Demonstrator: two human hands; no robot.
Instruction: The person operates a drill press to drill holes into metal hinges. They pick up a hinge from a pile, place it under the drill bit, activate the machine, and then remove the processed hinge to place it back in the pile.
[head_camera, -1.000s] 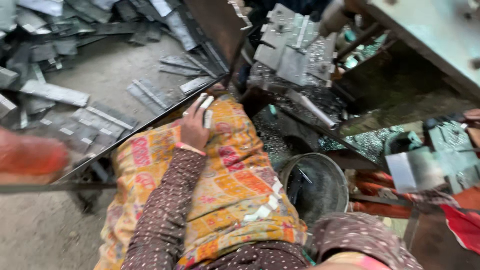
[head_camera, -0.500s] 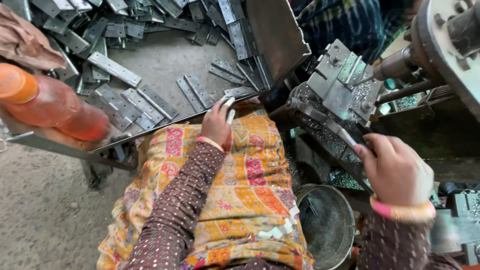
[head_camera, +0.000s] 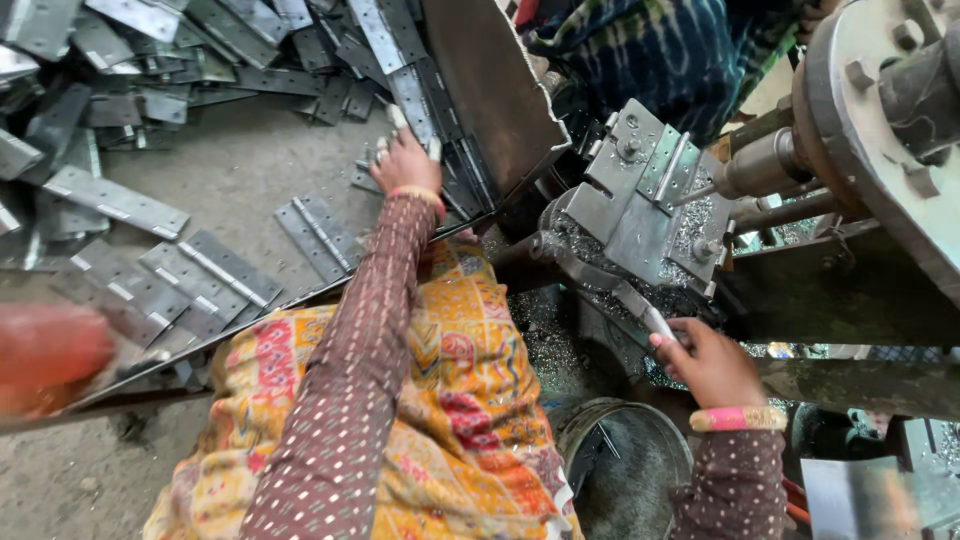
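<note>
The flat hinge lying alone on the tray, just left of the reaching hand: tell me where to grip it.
Grip the hinge across its two long edges near mid-length, coming from above. It lies flat and clear of the other pieces; the raised knuckle down its middle would likely steady the fingers. The left hand is closest.

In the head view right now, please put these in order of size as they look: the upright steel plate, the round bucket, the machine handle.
1. upright steel plate
2. round bucket, partly hidden, so this rank against the plate is unsure
3. machine handle, under the right hand
</note>
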